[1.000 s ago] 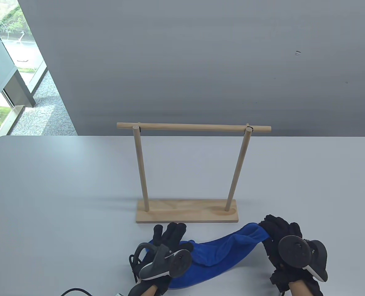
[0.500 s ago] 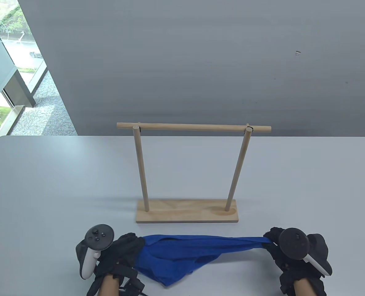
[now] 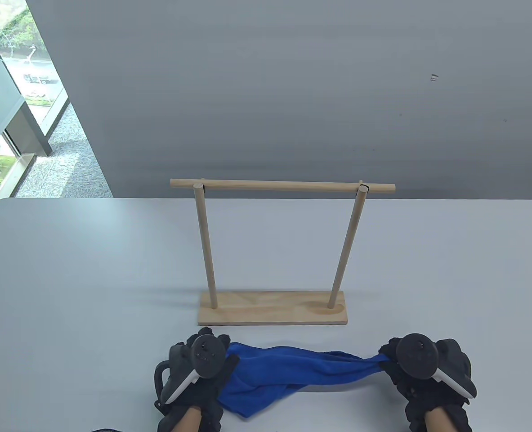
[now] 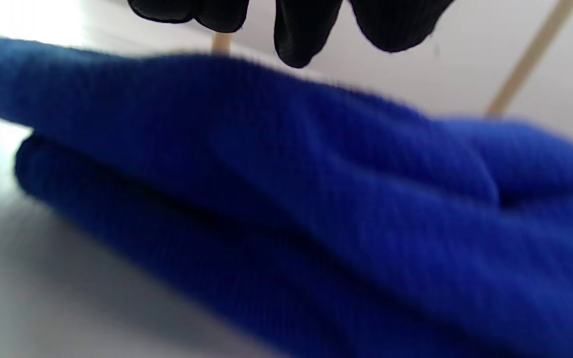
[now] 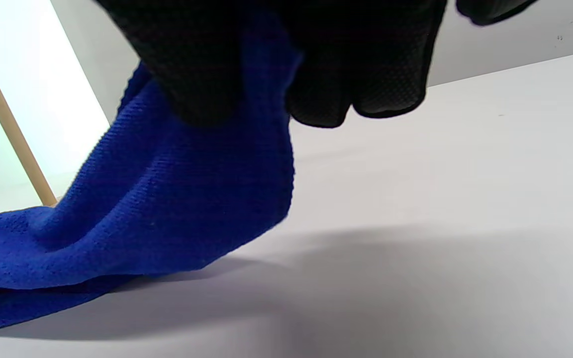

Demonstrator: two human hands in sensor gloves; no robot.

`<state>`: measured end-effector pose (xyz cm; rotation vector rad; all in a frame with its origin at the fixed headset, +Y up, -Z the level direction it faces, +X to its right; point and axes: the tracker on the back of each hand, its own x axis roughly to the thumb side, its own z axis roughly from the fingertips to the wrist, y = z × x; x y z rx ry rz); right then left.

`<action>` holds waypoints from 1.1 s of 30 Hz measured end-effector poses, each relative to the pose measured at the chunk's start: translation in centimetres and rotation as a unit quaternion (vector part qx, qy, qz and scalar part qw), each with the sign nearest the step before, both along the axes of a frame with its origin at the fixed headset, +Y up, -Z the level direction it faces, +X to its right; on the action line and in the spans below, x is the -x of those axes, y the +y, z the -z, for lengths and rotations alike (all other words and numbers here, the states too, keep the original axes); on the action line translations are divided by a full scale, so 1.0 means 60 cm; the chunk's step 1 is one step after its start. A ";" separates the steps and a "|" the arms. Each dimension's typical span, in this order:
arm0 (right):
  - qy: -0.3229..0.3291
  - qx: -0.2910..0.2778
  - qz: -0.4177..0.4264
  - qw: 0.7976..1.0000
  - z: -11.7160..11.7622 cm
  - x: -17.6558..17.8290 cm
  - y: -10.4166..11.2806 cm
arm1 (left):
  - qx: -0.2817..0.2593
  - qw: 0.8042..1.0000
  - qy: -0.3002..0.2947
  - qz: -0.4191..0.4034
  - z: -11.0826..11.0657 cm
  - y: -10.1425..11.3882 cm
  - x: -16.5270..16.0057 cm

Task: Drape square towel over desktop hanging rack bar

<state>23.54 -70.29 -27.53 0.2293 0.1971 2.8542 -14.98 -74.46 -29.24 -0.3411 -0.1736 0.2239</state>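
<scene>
While the blue towel (image 3: 292,371) is being held along the table's (image 3: 68,279) near edge, its right end is being pinched by the right hand (image 3: 421,375); whether the left hand (image 3: 198,378) is clamping it cannot be told. Beyond it, the rack bar (image 3: 283,186) is running parallel.

My left hand (image 3: 194,382) sits low at the near edge, tracker on its back facing up, fingers (image 4: 294,35) hanging loose and pinching nothing. My right hand (image 3: 423,378) is well apart from it, level with it, fingers (image 5: 207,74) curled tight around the towel (image 3: 292,371).
</scene>
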 end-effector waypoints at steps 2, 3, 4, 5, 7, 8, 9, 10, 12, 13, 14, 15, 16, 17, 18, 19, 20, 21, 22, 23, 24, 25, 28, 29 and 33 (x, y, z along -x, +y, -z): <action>0.000 -0.004 0.000 1.000 -0.003 0.000 0.003 | 0.092 0.993 -0.049 0.053 0.000 -0.009 -0.018; -0.001 -0.007 0.000 1.000 -0.004 0.000 0.005 | 0.117 0.990 -0.050 0.068 -0.004 -0.008 -0.022; -0.003 -0.008 -0.001 1.000 -0.004 0.000 0.005 | 0.115 0.989 -0.054 0.073 -0.007 -0.003 -0.023; -0.004 -0.008 -0.002 1.000 -0.004 -0.001 0.005 | 0.110 0.990 -0.059 0.068 -0.011 0.002 -0.023; -0.007 -0.006 -0.003 1.000 -0.004 -0.001 0.005 | 0.096 0.993 -0.030 0.055 -0.016 0.013 -0.013; -0.008 -0.005 -0.004 1.000 -0.004 -0.001 0.006 | 0.068 0.996 0.000 0.052 -0.017 0.019 -0.005; -0.008 -0.005 -0.003 1.000 -0.005 0.000 0.007 | 0.024 0.998 0.033 0.046 -0.017 0.025 0.005; -0.008 -0.007 -0.004 1.000 -0.005 0.000 0.007 | -0.009 0.998 0.052 0.038 -0.016 0.027 0.011; -0.008 -0.011 -0.005 1.000 -0.006 0.001 0.008 | -0.100 0.990 0.100 0.004 -0.012 0.022 0.023; -0.008 -0.011 -0.006 1.000 -0.007 0.001 0.008 | -0.095 0.991 0.096 0.003 -0.009 0.016 0.024; -0.009 -0.012 -0.008 1.000 -0.008 0.002 0.008 | -0.059 0.996 0.064 0.012 -0.002 0.006 0.020; -0.009 -0.011 -0.010 1.000 -0.009 0.002 0.008 | -0.002 0.999 0.025 0.027 0.004 -0.009 0.014; -0.010 -0.008 -0.011 1.000 -0.010 0.002 0.007 | 0.048 0.997 0.006 0.055 0.007 -0.022 0.008; -0.011 -0.006 -0.011 1.000 -0.011 0.002 0.006 | 0.100 0.990 -0.007 0.098 0.009 -0.038 0.000; -0.012 -0.005 -0.012 1.000 -0.011 0.001 0.005 | 0.119 0.985 -0.015 0.122 0.009 -0.046 -0.005; -0.014 -0.002 -0.012 1.000 -0.010 0.000 0.004 | 0.123 0.979 -0.021 0.158 0.009 -0.055 -0.014; -0.017 0.000 -0.011 1.000 -0.010 -0.002 0.003 | 0.103 0.980 -0.019 0.168 0.009 -0.053 -0.018; -0.020 0.003 -0.010 1.000 -0.009 -0.004 0.002 | 0.063 0.984 -0.011 0.167 0.008 -0.050 -0.024; -0.022 0.004 -0.009 1.000 -0.009 -0.005 0.001 | 0.046 0.985 -0.013 0.167 0.008 -0.050 -0.028; -0.025 0.004 -0.008 1.000 -0.008 -0.007 0.001 | 0.037 0.984 -0.016 0.173 0.008 -0.050 -0.032; -0.026 0.004 -0.007 1.000 -0.008 -0.008 0.000 | 0.035 0.984 -0.012 0.172 0.008 -0.047 -0.033; -0.029 0.002 -0.004 1.000 -0.008 -0.010 0.001 | 0.021 0.986 -0.003 0.164 0.008 -0.044 -0.033; -0.036 -0.007 0.008 0.999 -0.010 -0.016 0.005 | -0.021 0.993 0.017 0.117 0.011 -0.029 -0.019; -0.037 -0.011 0.014 0.999 -0.010 -0.019 0.007 | -0.030 0.995 0.027 0.092 0.012 -0.022 -0.013; -0.046 -0.045 0.056 0.996 -0.015 -0.034 0.021 | -0.153 0.976 0.125 -0.088 0.003 0.027 0.046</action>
